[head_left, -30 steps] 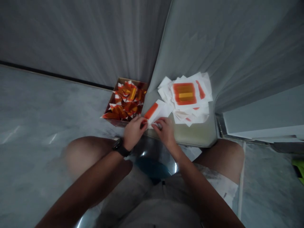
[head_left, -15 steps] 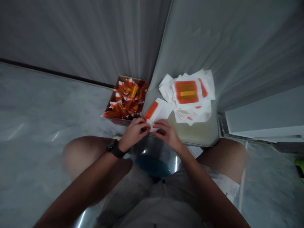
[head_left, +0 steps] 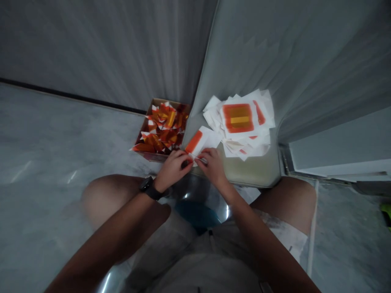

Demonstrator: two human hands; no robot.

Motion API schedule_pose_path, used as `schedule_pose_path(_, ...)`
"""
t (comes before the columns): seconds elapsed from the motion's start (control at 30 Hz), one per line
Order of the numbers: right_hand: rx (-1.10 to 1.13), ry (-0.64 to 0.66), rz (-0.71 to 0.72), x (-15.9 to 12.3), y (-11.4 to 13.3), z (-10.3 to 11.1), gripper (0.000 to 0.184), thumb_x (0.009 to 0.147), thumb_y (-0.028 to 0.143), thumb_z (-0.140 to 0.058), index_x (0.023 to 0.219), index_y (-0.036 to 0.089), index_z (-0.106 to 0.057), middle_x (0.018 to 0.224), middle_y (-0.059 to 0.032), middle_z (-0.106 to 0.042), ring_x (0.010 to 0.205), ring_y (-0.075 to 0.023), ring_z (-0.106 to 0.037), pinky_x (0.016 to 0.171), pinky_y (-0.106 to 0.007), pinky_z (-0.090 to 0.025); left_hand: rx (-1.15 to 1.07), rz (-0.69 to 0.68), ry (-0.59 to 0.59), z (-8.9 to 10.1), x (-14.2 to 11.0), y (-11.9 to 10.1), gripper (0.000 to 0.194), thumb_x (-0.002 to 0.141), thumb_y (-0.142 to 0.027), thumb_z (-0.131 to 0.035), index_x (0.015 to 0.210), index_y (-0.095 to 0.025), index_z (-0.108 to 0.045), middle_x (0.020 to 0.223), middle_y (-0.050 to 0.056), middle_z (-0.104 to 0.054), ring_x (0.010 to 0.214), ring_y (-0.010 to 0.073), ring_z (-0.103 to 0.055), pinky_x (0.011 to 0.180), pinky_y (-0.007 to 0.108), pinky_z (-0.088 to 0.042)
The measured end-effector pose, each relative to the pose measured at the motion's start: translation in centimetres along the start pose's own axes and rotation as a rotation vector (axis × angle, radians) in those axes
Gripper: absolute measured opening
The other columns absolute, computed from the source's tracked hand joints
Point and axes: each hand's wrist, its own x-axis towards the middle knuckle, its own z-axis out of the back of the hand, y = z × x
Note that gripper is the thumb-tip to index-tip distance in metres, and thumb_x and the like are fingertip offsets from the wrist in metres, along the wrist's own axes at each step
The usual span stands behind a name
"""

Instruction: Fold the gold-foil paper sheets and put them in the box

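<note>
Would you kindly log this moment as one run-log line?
left hand: holds white paper slip with orange stripe | right hand: pinches its corner | beside: cardboard box of folded orange pieces; white paper pile

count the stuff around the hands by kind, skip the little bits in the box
hands: 2
sheet: 1
paper stack: 1
box: 1
watch: 1
total: 6
</note>
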Motion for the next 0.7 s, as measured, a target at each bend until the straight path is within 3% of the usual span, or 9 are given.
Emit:
schedule_pose_path(0.3,-0.025,-0.041,-0.063,-0.5,-0.2,-0.2,0.026,0.09,0.041,-0.073,0.104,0.021,-0.068,0.113,-0.012,-0.062,0.112,-0.0299,-0.055,0.101,-0.048,-0.045,0.031,0.017,-0.062,-0.9,-0.5,0.3,0.011,0.095,-0.03,-0.067,0.101,-0.021,-0.068,0.11,0.007,-0.06,0.108,0.0227,-0.058,0.099,0.038,-0.05)
schedule_pose_path(0.47,-0.043,-0.087,-0.034,-0.7,-0.2,-0.4,0.028,0.094,0.047,-0.067,0.105,0.021,-0.066,0.115,-0.0125,-0.062,0.113,-0.0295,-0.055,0.1,-0.047,-0.048,0.146,-0.087,-0.057,-0.9,-0.9,0.0,0.016,0.099,-0.031,-0.06,0.107,-0.022,-0.071,0.116,0.008,-0.066,0.114,0.0253,-0.056,0.102,0.042,-0.049)
schedule_pose_path(0.57,-0.059,-0.116,0.006,-1.2,0.1,-0.5,0.021,0.1,0.041,-0.06,0.1,0.021,-0.067,0.113,-0.0126,-0.065,0.112,-0.028,-0.057,0.099,-0.046,-0.049,0.195,-0.127,-0.069,-1.1,-1.5,-0.2,0.02,0.101,-0.03,-0.057,0.111,-0.023,-0.073,0.118,0.008,-0.071,0.118,0.026,-0.059,0.105,0.045,-0.049)
schedule_pose_path(0.7,-0.065,-0.034,0.125,-2.9,0.3,-0.3,0.017,0.102,0.029,-0.055,0.104,0.025,-0.072,0.11,-0.0102,-0.073,0.113,-0.0262,-0.063,0.108,-0.051,-0.044,0.249,-0.154,-0.035,-2.0,-2.9,-1.2,0.033,0.102,-0.021,-0.049,0.128,-0.022,-0.07,0.131,0.009,-0.071,0.128,0.0259,-0.061,0.12,0.051,-0.041)
